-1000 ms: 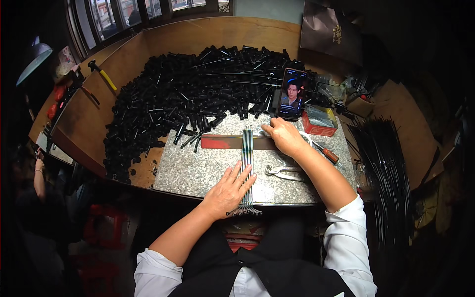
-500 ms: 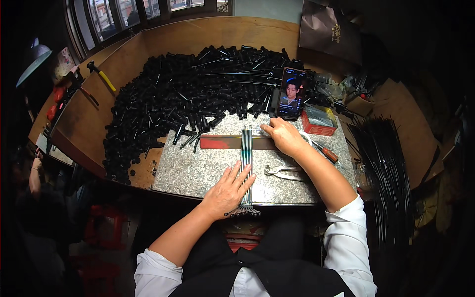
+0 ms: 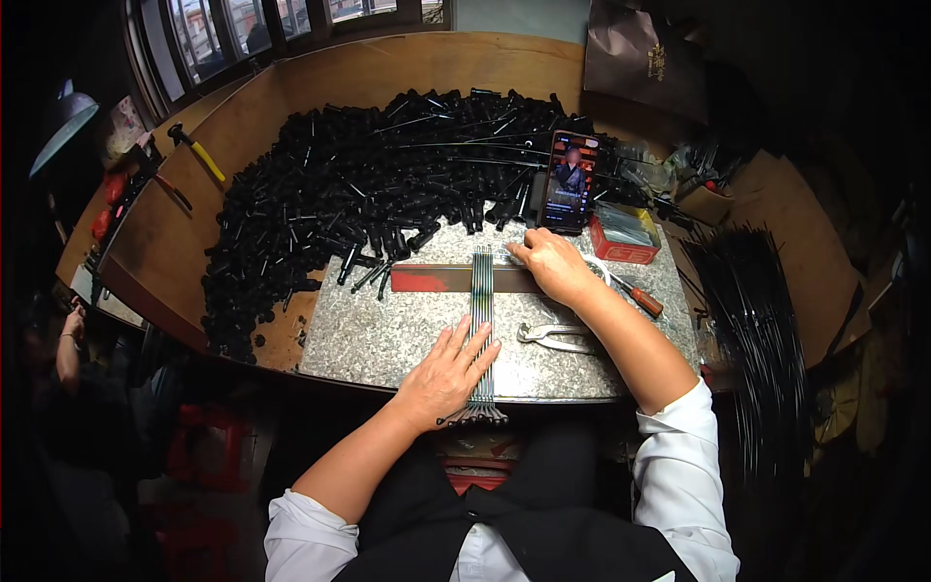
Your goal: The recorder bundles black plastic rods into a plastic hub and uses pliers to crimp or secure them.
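Observation:
A row of thin metal rods (image 3: 482, 308) lies side by side across a dark, partly red flat bar (image 3: 427, 278) on the speckled stone slab. Their looped near ends reach past the slab's front edge. My left hand (image 3: 446, 376) rests flat on the rods with fingers spread, pressing them near the middle. Beside the rods' far ends is my right hand (image 3: 555, 264), its thumb and fingers drawn together in a pinch. What sits between those fingertips is too small to make out. Pincers (image 3: 558, 337) lie on the slab below my right wrist.
A large heap of black tubular parts (image 3: 378, 175) fills the back of the wooden bench. A phone (image 3: 565, 184) stands before it, with a red box (image 3: 624, 238) and a screwdriver (image 3: 645, 301) to its right. Long black rods (image 3: 752, 330) hang at the right. A hammer (image 3: 197, 152) leans at left.
The picture on the phone screen is different. Both hands and the rods stay in nearly the same place.

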Tool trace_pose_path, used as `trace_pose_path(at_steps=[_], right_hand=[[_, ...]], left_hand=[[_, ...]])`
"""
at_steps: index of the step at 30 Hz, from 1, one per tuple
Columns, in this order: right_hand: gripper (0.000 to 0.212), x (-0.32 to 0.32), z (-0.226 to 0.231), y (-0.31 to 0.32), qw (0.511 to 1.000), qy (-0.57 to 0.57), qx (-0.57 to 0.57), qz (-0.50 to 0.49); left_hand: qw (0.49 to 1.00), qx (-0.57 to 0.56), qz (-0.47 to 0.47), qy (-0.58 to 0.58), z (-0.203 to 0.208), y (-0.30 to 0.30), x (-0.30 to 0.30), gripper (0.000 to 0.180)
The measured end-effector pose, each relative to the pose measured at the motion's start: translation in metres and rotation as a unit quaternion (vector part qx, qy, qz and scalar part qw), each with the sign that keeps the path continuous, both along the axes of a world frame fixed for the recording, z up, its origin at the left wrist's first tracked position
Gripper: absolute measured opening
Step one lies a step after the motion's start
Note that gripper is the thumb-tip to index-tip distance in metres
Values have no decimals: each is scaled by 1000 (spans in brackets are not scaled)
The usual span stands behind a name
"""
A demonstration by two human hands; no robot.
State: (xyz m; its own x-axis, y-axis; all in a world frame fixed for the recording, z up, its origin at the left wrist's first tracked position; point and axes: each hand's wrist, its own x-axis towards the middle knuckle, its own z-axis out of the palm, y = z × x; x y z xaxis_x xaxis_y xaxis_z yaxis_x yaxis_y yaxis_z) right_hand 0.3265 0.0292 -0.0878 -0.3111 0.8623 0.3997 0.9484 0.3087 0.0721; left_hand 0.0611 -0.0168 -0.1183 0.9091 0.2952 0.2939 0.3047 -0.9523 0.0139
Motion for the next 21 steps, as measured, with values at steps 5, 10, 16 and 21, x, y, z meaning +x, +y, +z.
trace_pose_path(at_steps=[5, 10, 16, 21], right_hand=[[23, -1, 4, 1, 998, -51, 31, 5], [22, 0, 4, 3, 997, -66, 40, 9], [26, -2, 8, 3, 996, -83, 29, 8], [32, -2, 6, 4, 997, -73, 24, 9]], left_hand=[[1000, 3, 1, 3, -1, 0, 0, 86], [1000, 8, 1, 4, 0, 0, 0, 85], [1000, 6, 3, 6, -1, 0, -1, 86], [1000, 0, 14, 8, 6, -4, 0, 52]])
